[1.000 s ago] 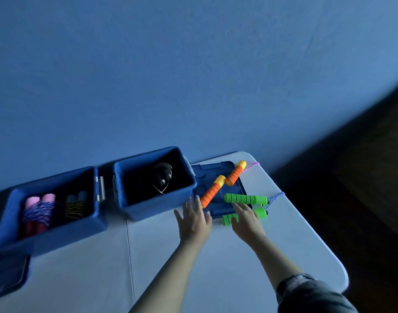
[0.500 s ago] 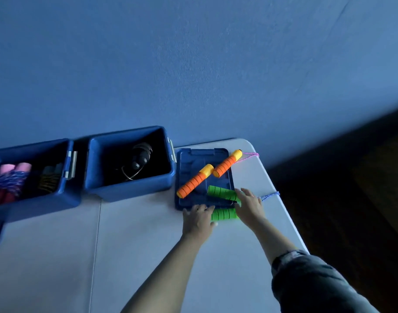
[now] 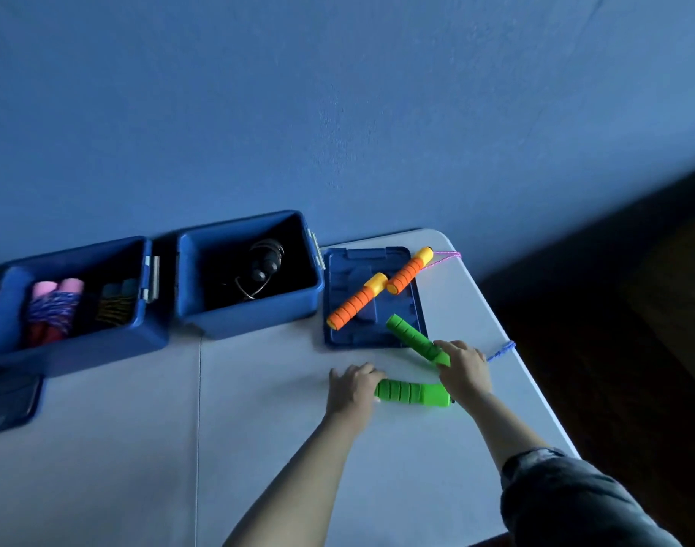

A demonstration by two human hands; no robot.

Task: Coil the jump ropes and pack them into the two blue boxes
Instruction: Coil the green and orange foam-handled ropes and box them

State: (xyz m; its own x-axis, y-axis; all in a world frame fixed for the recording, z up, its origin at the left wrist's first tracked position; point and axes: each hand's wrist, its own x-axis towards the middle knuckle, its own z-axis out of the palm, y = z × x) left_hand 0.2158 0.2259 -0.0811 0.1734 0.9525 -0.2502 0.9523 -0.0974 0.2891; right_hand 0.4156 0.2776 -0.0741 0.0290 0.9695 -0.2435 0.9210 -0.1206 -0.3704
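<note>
My left hand [image 3: 351, 388] and right hand [image 3: 462, 367] each grip a green handle [image 3: 411, 393]; I'd draw both together before coiling the blue cord [image 3: 501, 350].

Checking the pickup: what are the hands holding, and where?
Left hand grips the near green handle at its left end; right hand grips the far green handle at its rope end.

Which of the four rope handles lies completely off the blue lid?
The green handle nearest the person, flat on the table between both hands. The other green handle and both orange ones overlap the lid.
</note>
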